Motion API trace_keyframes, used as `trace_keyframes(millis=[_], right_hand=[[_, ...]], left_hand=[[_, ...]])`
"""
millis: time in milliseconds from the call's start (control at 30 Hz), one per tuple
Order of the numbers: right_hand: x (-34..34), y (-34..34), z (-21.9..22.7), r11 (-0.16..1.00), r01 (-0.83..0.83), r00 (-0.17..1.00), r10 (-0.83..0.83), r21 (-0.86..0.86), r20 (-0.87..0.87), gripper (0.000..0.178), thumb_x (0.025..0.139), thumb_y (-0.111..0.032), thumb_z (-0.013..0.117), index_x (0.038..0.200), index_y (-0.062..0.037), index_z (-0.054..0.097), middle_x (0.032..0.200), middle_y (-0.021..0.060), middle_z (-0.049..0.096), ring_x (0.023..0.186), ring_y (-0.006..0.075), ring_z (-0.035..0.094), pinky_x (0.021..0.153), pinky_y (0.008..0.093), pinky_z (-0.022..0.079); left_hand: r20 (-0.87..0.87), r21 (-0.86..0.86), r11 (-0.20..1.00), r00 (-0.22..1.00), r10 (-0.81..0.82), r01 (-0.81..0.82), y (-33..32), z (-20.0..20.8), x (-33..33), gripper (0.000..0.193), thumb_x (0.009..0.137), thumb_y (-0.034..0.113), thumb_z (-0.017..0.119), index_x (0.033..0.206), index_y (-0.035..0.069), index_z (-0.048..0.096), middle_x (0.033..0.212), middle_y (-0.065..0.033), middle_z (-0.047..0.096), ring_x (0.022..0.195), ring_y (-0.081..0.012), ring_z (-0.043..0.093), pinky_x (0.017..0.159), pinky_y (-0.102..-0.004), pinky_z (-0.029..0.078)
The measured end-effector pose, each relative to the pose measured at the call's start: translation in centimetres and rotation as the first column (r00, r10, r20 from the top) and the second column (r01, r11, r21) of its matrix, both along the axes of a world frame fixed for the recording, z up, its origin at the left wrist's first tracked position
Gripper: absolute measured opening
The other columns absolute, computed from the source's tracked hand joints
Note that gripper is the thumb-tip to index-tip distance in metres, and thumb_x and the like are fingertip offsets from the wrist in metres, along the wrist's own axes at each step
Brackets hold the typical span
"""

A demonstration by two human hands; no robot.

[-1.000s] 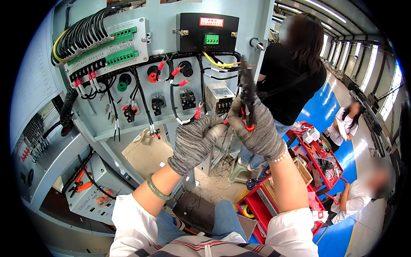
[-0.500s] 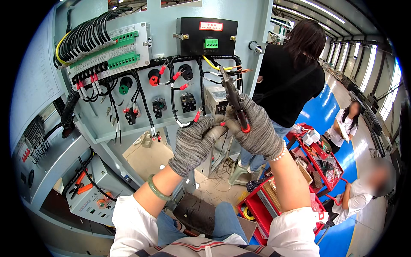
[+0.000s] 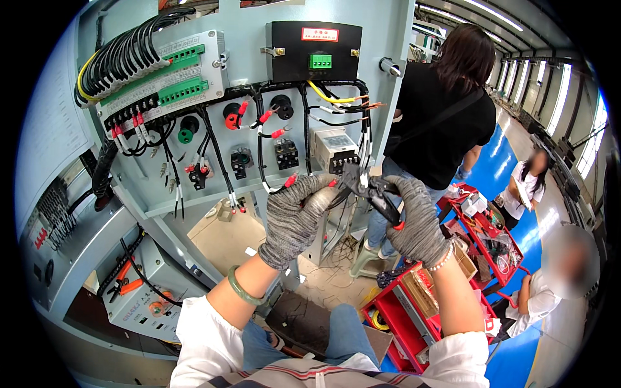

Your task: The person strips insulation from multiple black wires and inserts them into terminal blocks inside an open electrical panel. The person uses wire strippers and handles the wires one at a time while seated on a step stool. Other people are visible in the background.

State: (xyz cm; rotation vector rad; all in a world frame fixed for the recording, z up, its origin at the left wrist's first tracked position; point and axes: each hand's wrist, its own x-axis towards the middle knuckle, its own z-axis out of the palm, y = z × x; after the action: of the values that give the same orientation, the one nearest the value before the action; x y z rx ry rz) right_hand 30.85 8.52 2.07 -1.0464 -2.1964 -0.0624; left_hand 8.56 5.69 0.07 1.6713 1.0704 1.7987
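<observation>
Below an open, wired control panel point(image 3: 246, 68), a worker's left hand point(image 3: 296, 216), gloved in grey knit, pinched a small red-sleeved terminal point(image 3: 333, 183) between thumb and forefinger, just beside the dark head of a pair of pliers point(image 3: 385, 205). The right hand point(image 3: 420, 220), in a matching glove, grasped the pliers by the handle end. A red-sleeved lug point(image 3: 291, 180) stuck out by the left knuckles.

Good handling, it seemed, called for holding the terminal straight, setting the tool's jaws square to the sleeve, leaving the fingertips out of the bite and squeezing evenly without tugging the lead. The neighbouring lug was best left clear of the tool.

The bite itself was hard to make out: the black head merged with dark leads point(image 3: 339, 196), so whether the sleeve lay inside the jaws or in front of them was unclear. The left fingers hid the wire's entry, and the right hand covered much of the handles, obscuring their spread. To the right, a person in black point(image 3: 440, 107) faced away, the work in front of them out of sight.
</observation>
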Motion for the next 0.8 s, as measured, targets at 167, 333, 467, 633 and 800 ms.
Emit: trace_keyframes(millis=[167, 333, 467, 633, 800], right_hand=[[0.1, -0.5, -0.4, 0.998, 0.048, 0.996, -0.045, -0.033, 0.077, 0.077, 0.055, -0.015, 0.075, 0.126, -0.0054, 0.045, 0.111, 0.0173, 0.050, 0.111, 0.0346, 0.047, 0.108, 0.0543, 0.022], [-0.2, -0.7, 0.1, 0.994, 0.108, 0.982, -0.104, -0.018, 0.157, 0.084, 0.054, -0.017, 0.077, 0.129, -0.0038, 0.042, 0.113, 0.0164, 0.049, 0.114, 0.0330, 0.046, 0.109, 0.0556, 0.020], [-0.3, -0.8, 0.4, 0.991, 0.131, 0.974, -0.132, 0.018, 0.184, 0.087, 0.052, -0.018, 0.077, 0.130, -0.0038, 0.041, 0.114, 0.0165, 0.048, 0.114, 0.0322, 0.046, 0.110, 0.0556, 0.018], [-0.3, -1.0, 0.6, 0.996, 0.078, 0.991, -0.081, 0.034, 0.111, 0.081, 0.049, -0.008, 0.068, 0.126, -0.0027, 0.045, 0.111, 0.0194, 0.050, 0.112, 0.0384, 0.045, 0.111, 0.0524, 0.019], [-0.2, -1.2, 0.8, 0.995, 0.086, 0.986, -0.092, 0.043, 0.141, 0.084, 0.048, -0.009, 0.069, 0.128, -0.0031, 0.043, 0.115, 0.0197, 0.048, 0.114, 0.0384, 0.045, 0.112, 0.0517, 0.018]], left_hand=[[-0.024, 0.029, 1.000, 1.000, 0.009, -0.008, 0.0, -0.1, -0.1, 0.023, 0.085, 0.015, 0.066, 0.105, 0.005, 0.068, 0.090, -0.0058, 0.067, 0.082, -0.0112, 0.061, 0.075, -0.0255, 0.049], [-0.073, 0.096, 0.994, 0.996, 0.050, -0.043, -0.1, -0.2, -0.2, 0.021, 0.085, 0.014, 0.067, 0.104, 0.004, 0.068, 0.084, -0.0040, 0.065, 0.076, -0.0104, 0.059, 0.070, -0.0250, 0.048], [-0.048, 0.110, 0.994, 0.998, 0.035, -0.030, -0.2, -0.2, -0.2, 0.021, 0.085, 0.013, 0.067, 0.103, 0.004, 0.068, 0.080, -0.0029, 0.063, 0.072, -0.0098, 0.057, 0.067, -0.0243, 0.047], [-0.063, 0.102, 0.995, 0.998, 0.024, -0.018, -0.3, -0.1, -0.2, 0.020, 0.085, 0.014, 0.067, 0.103, 0.005, 0.068, 0.080, -0.0029, 0.063, 0.072, -0.0096, 0.056, 0.067, -0.0239, 0.046], [-0.069, 0.103, 0.994, 0.997, 0.029, -0.022, -0.4, -0.1, -0.2, 0.020, 0.085, 0.015, 0.068, 0.103, 0.006, 0.069, 0.081, -0.0032, 0.063, 0.073, -0.0096, 0.057, 0.068, -0.0236, 0.046]])
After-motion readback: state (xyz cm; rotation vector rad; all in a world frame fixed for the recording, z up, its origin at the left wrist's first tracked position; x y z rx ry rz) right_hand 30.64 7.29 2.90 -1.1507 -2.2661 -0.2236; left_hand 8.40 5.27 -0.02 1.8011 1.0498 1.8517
